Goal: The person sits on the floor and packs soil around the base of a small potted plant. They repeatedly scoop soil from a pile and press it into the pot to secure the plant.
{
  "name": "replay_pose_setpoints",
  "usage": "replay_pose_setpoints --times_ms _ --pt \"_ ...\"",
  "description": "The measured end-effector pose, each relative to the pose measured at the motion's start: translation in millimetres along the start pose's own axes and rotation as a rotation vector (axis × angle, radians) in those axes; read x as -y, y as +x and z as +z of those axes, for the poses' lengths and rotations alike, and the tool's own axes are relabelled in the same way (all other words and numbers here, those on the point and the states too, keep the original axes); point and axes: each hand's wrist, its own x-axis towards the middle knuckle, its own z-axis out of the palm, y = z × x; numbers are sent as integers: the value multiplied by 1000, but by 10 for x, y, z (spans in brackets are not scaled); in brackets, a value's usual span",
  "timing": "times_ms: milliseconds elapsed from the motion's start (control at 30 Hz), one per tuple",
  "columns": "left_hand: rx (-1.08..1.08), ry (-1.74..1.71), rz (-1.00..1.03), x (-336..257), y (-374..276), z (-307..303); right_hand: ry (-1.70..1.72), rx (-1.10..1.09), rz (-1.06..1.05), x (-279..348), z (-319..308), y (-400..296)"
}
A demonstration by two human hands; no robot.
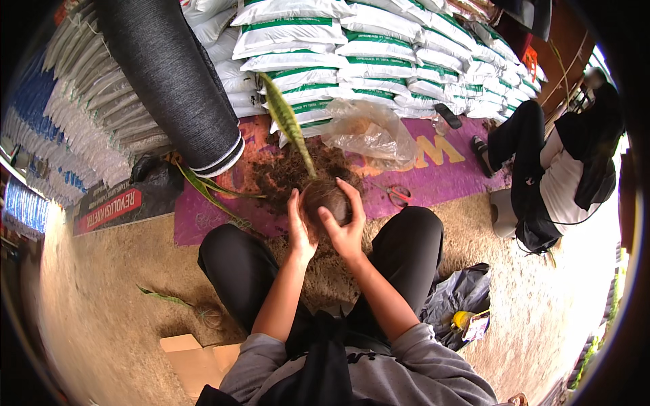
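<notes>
Both my hands cup a round brown root ball [335, 200] with fibres on its surface, from which a long variegated snake plant leaf [287, 116] rises, tilted up and to the left. My left hand [300, 226] presses against the left side of the ball. My right hand [348, 221] wraps the right side, its thumb across the near face. Beneath and beyond the ball, loose dark soil and fibre [279, 172] lie spread on a purple printed banner [431, 177]. Red-handled scissors [399, 195] rest on the banner to the right.
White sacks [378, 56] are stacked beyond a clear plastic bag [370, 134]. A black mesh roll [172, 86] stands at left near loose leaves [203, 188]. Another planted ball [208, 315] and cardboard [190, 360] lie near left; a black bag [457, 299] near right. A person [569, 172] sits at right.
</notes>
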Motion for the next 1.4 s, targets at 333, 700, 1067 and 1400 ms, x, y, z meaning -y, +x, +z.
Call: replay_pose_setpoints --times_ms 333,700,1067,1400 --pt "-104 159 107 82 109 -219 -191 303 -170 -25 62 -197" --pt "-157 -155 -31 -53 77 -441 -211 484 -182 70 101 -236" --pt "-107 -162 -19 -126 -62 -271 -104 221 -123 69 67 -49" --pt "-90 -50 162 36 87 -279 350 139 264 86 195 -160"
